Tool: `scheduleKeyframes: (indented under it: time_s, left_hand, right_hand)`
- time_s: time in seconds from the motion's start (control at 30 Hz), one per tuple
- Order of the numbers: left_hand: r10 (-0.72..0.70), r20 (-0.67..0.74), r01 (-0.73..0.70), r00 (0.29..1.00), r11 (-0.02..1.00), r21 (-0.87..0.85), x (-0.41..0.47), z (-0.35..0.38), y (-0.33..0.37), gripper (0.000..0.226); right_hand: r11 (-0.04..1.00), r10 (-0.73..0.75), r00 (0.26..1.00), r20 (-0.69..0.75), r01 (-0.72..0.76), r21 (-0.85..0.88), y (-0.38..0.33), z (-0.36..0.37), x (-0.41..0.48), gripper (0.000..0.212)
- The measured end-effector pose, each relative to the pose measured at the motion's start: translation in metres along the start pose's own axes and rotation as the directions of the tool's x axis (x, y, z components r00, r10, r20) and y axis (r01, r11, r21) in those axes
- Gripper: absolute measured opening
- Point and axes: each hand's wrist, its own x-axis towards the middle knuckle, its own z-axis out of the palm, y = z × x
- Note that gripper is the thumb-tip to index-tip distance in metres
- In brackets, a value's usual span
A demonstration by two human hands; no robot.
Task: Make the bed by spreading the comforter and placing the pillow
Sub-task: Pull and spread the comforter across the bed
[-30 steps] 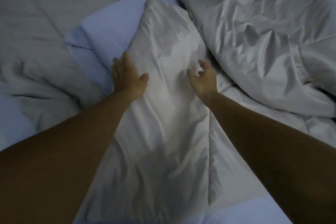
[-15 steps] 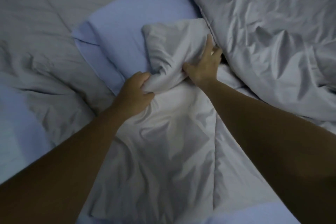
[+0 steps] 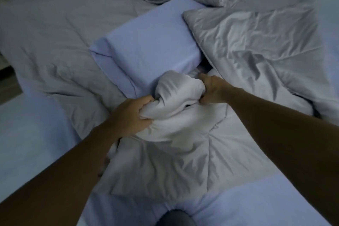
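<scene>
Showing at the very bottom edge of the head view is a dark rounded shape [image 3: 175, 218], too dim to identify, lying over the pale blue sheet [image 3: 256, 200] that is covering the mattress. Just beyond it, the grey-white comforter [image 3: 165, 167] is lying flattened and creased across the near middle of the bed, and both bare forearms are reaching out over it. The left hand [image 3: 132, 115] is closing tight around a bunched fold of the comforter, fingers curling into the cloth. The right hand [image 3: 211, 89] is gripping the other side of the same gathered lump, its fist pressing in from the right, so the fabric is bulging up between the two hands. Directly past that bunch, the pillow [image 3: 146, 47] in a pale blue case is lying flat near the centre of the bed, angling away toward the far right, its near end just beside the gathered cloth. To its right, another heap of the comforter is lying rumpled, reaching to the bed's right side. Farther left and along the far edge, more grey bedding [image 3: 55, 33] is spreading in loose wrinkles.
</scene>
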Motion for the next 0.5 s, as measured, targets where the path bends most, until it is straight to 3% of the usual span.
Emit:
scheduleKeyframes:
  time_s: [0.13, 0.27, 0.33, 0.5]
  left_hand:
    - [-0.104, 0.162, 0.097, 0.981, 0.994, 0.05, -0.047, -0.003, 0.023, 0.06]
    - [-0.179, 0.244, 0.157, 0.953, 0.982, 0.106, -0.102, 0.009, 0.047, 0.08]
    - [-0.216, 0.265, 0.198, 0.94, 0.976, 0.095, -0.119, 0.016, 0.054, 0.076]
    - [-0.136, 0.352, 0.151, 0.926, 0.988, -0.015, -0.194, 0.026, 0.091, 0.04]
  right_hand:
    - [0.986, 0.163, 0.982, 0.092, -0.159, -0.046, -0.001, 0.027, -0.076, 0.09]
    - [0.957, 0.279, 0.953, 0.118, -0.266, -0.112, -0.016, 0.059, -0.153, 0.063]
    - [0.952, 0.29, 0.954, 0.074, -0.279, -0.127, -0.023, 0.067, -0.18, 0.054]
    - [0.982, 0.173, 0.982, -0.071, -0.178, -0.067, -0.046, 0.082, -0.291, 0.067]
